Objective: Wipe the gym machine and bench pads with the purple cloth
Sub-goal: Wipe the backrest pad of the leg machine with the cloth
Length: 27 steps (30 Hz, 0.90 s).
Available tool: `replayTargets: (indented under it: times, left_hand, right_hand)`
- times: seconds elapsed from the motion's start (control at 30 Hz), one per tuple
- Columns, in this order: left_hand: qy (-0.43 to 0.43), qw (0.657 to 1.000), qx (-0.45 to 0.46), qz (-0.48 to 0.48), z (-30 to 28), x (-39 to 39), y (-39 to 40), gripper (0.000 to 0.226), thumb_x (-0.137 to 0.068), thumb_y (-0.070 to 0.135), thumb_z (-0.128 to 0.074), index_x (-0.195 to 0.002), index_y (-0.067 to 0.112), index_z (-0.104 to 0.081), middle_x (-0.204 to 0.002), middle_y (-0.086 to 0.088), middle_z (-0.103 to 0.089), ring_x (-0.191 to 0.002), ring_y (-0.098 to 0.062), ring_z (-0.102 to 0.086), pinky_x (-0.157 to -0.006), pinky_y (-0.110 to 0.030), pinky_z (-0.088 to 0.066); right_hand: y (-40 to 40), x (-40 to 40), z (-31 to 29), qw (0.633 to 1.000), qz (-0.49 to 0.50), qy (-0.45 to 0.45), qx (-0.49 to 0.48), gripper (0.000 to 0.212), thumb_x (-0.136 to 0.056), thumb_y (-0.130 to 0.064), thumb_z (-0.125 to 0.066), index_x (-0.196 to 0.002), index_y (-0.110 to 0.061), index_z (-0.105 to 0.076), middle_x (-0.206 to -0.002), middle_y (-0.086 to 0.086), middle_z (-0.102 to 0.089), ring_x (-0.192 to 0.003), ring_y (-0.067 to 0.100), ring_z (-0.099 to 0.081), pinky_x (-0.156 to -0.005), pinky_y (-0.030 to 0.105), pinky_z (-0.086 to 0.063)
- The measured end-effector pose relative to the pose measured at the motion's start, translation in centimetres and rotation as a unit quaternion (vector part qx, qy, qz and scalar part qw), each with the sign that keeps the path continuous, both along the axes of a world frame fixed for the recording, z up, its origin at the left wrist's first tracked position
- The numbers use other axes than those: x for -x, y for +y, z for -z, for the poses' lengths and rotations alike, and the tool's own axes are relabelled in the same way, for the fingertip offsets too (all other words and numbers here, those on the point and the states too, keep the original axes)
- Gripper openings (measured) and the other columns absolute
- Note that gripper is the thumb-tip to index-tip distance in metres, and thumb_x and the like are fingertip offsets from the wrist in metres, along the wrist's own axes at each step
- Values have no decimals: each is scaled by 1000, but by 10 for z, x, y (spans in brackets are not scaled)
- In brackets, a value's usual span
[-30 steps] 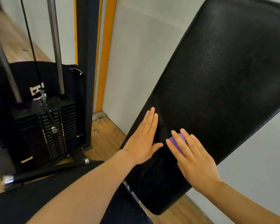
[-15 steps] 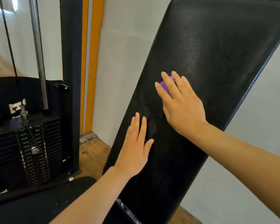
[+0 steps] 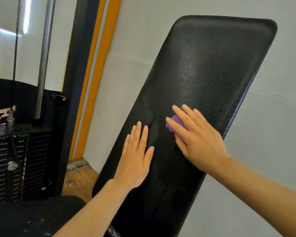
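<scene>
- Purple cloth [image 3: 175, 123] bunched small, pressed against the black bench pad [image 3: 203, 74] about midway up its face, nearer the right edge than the left; only a scrap showing between the fingers.
- Right hand [image 3: 198, 139] laid flat over the cloth, fingers straight and spread, pointing up and to the left; pressing rather than clenching, nothing pinched.
- Left hand [image 3: 135, 156] flat on the pad just beside the left edge, lower than the right hand, fingers together and straight, thumb out to the right; released, holding nothing.
- Hands close but apart, a strip of bare pad between them.
- Pad tilted steeply, top corners rounded, upper end leaning right; pebbled surface with a sheen above the right hand.
- Weight stack [image 3: 15, 165] at far left, selector pin [image 3: 12, 165] in it, steel guide rod [image 3: 44, 57] rising from its top.
- Dark upright post [image 3: 75, 82] with an orange strip [image 3: 99, 74] beside it, between stack and pad.
- Wooden floor [image 3: 80, 182] below the pad's left edge; pale wall [image 3: 272, 134] behind.
- Another dark pad [image 3: 32, 218] at bottom left.
</scene>
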State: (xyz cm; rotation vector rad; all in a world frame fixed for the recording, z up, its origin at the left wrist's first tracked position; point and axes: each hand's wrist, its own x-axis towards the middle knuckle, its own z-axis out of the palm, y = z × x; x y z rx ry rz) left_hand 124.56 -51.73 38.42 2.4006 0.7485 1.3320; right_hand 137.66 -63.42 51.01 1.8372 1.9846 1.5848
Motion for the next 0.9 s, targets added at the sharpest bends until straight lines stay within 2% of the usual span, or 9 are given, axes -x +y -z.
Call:
replayTargets:
  times: [0.1,0.17,0.27,0.47,0.57,0.63,0.73,0.83,0.9]
  left_hand:
    - [12,1000,1,-21,3,3,-7,64,-92,63,8,-146,35,29,-149,20,44,-139,3,39,-110,-17,26]
    - [15,999,11,-35,5,4,-11,60,-98,61,2,-145,36,29,-148,20,45,-136,4,41,-109,-17,27]
    - [-2,999,18,-27,10,3,-16,58,-103,48,-12,-146,36,25,-153,18,38,-136,5,40,-108,-15,25]
    - [9,1000,13,10,10,10,-11,59,-107,43,-22,-146,37,22,-156,16,34,-141,1,34,-110,-16,21]
    - [3,1000,-3,15,14,15,-8,59,-107,42,-25,-148,38,19,-157,16,31,-143,0,31,-110,-16,20]
    - [7,1000,-6,26,18,14,-8,60,-107,42,-24,-148,37,19,-156,16,33,-140,2,36,-108,-13,24]
    - [23,999,-3,26,25,6,-10,62,-107,45,-21,-146,34,25,-154,12,39,-134,1,44,-105,-15,29]
    - [25,999,-4,27,32,3,-11,65,-106,50,-20,-147,31,26,-154,8,40,-137,-1,43,-110,-21,29]
    - [28,999,-10,25,35,4,-11,67,-101,61,-13,-148,32,25,-156,7,39,-139,-2,41,-110,-22,29]
  right_hand:
    - [7,4,-11,996,26,45,-79,44,-96,-17,-50,-139,-8,-54,-153,19,-38,-142,40,-34,-119,48,-22]
    - [8,12,6,994,30,50,-93,46,-99,-22,-45,-142,-5,-50,-153,19,-38,-142,41,-32,-119,49,-23]
    - [1,24,47,998,27,29,-46,50,-101,-31,-36,-142,-7,-50,-152,17,-40,-142,39,-33,-117,49,-26]
    - [-39,22,113,996,5,-55,75,52,-94,-28,-37,-141,-14,-53,-151,11,-44,-141,35,-38,-114,48,-24]
    - [-44,13,104,990,-35,-83,104,50,-93,-27,-40,-139,-16,-55,-150,10,-45,-140,33,-40,-115,45,-25]
    - [-39,6,81,997,-36,-43,48,47,-94,-24,-41,-137,-13,-58,-150,13,-44,-140,34,-40,-116,45,-25]
    - [-33,6,63,993,4,62,-99,46,-95,-19,-47,-140,-8,-53,-154,18,-37,-143,39,-32,-120,47,-19]
    - [-32,29,110,976,17,147,-159,51,-97,-19,-46,-146,-4,-44,-158,19,-28,-147,39,-20,-122,45,-9]
    - [-37,43,161,987,9,118,-107,54,-99,-25,-40,-148,-3,-40,-159,18,-25,-148,38,-16,-122,46,-7]
